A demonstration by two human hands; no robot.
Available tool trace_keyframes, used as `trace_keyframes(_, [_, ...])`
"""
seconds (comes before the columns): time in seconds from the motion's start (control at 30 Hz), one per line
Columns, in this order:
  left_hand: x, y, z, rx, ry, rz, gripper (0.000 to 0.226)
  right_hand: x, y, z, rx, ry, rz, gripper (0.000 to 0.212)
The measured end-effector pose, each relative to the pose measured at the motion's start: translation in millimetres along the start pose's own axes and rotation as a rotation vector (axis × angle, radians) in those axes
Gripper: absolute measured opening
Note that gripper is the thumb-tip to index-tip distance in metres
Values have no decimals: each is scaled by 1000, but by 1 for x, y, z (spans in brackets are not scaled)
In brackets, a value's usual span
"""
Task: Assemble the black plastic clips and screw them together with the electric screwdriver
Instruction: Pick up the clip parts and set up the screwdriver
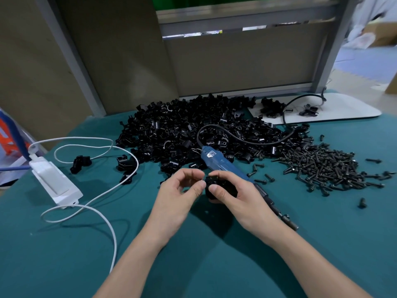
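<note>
A green table (pixel 64 254) seen from above, with two bare forearms reaching in from six o'clock. At nine o'clock lies a white adapter (pixel 53 183), its cable (pixel 86 138) looping across the cloth. Two loose clips (pixel 80 163) sit at ten o'clock. A large pile (pixel 171 130) of black clips fills twelve o'clock. The blue screwdriver (pixel 214 162) lies flat just beyond the hands, its shaft running under the right wrist toward four o'clock. Screws (pixel 322 168) are heaped at two o'clock.

Likely trouble: neither a screw nor the screwdriver is in hand, so loosening the hold to fetch one could let the clip's parts slip out of line. The right forearm passes over the screwdriver's shaft and could knock it.

The left hand (pixel 178 190) has its fingers curled, the thumb tip touching or just beside the clip. Whether it pinches a part cannot be told. The right hand (pixel 238 198) is clamped on the clip (pixel 211 181) at the centre, just in front of the pile, with the thumb pressed on its top.
</note>
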State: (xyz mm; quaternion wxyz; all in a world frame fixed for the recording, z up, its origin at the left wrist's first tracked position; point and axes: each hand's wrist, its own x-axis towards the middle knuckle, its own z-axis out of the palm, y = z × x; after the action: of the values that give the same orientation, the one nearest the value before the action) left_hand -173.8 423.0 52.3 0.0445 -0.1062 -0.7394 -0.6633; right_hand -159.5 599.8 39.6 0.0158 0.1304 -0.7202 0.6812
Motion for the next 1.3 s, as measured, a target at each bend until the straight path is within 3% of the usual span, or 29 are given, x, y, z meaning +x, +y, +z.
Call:
trace_keyframes(0.07, [-1, 2, 2, -48, 11, -18, 16, 0, -1, -1, 2, -2, -2, 19])
trace_keyframes(0.13, [0, 3, 3, -95, 32, -107, 32, 1, -3, 0, -6, -10, -6, 19])
trace_keyframes(0.23, [-1, 3, 3, -47, -44, -156, 44, -1, -3, 1, -41, -14, -7, 18])
trace_keyframes(0.37, [0, 0, 2, 10, -51, -76, 7, -1, -3, -1, -61, -13, 4, 20])
trace_keyframes(0.4, [0, 0, 2, -4, -54, -70, 7, -1, -4, -1, -58, -16, 6, 20])
trace_keyframes(0.5, [-1, 2, 3, -110, -62, -146, 24, -3, -5, 0, -82, -27, 2, 20])
trace_keyframes(0.6, [-1, 2, 4, -62, -59, -194, 42, -4, -4, 1, -125, -35, -9, 19])
trace_keyframes(0.77, [0, -2, 1, -49, -50, -109, 6, -3, -4, 0, -134, -24, -12, 21])
trace_keyframes(0.87, [-1, 0, 3, -103, -46, -168, 29, -3, -4, 0, -158, -19, -16, 20])
trace_keyframes(0.97, [-2, 1, 5, -5, -60, -186, 47, -3, -3, 0, -186, -25, -18, 20])
trace_keyframes(1.03, [-2, -1, 4, -2, -41, -143, 36, -3, -4, 0, -196, -26, -20, 20])
trace_keyframes(1.13, [-1, -1, 2, -5, -27, -76, 1, -4, -5, -1, -185, -12, -7, 23])
trace_keyframes(1.17, [-1, -1, 2, -22, -34, -57, 8, -4, -7, -1, -188, -3, 2, 23])
trace_keyframes(1.23, [-4, 2, 3, -98, -39, -35, 9, -3, -12, -2, -68, 14, 9, 19])
trace_keyframes(1.3, [-7, 10, 11, -119, 6, -4, 14, -4, -20, -16, 212, 111, 7, 15])
